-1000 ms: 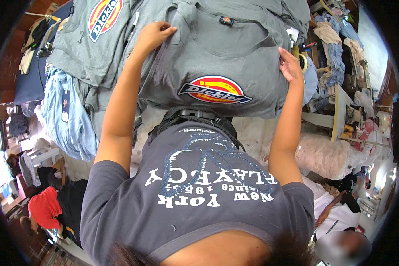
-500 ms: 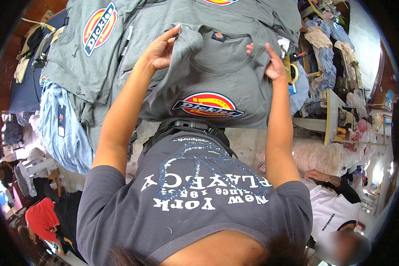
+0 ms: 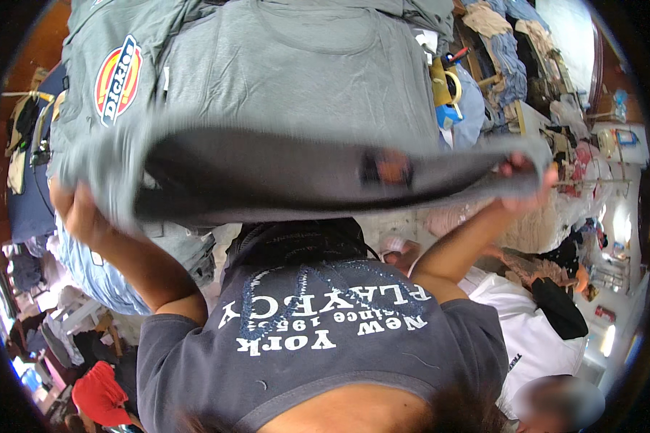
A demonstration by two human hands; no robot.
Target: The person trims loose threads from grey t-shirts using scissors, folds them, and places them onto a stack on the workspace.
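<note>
Grey t-shirt (image 3: 303, 173) stretched wide and blurred in mid-air above the pile of grey shirts (image 3: 318, 65), one end in each hand. Left hand (image 3: 76, 209) has fingers curled tight into the left end; right hand (image 3: 520, 177) pinches the right end, fingers together. An oval red-and-yellow badge (image 3: 117, 79) sits on a shirt at the pile's left edge.

Lifted shirt (image 3: 296, 173) between both hands, above shirt stack (image 3: 303, 65).
</note>
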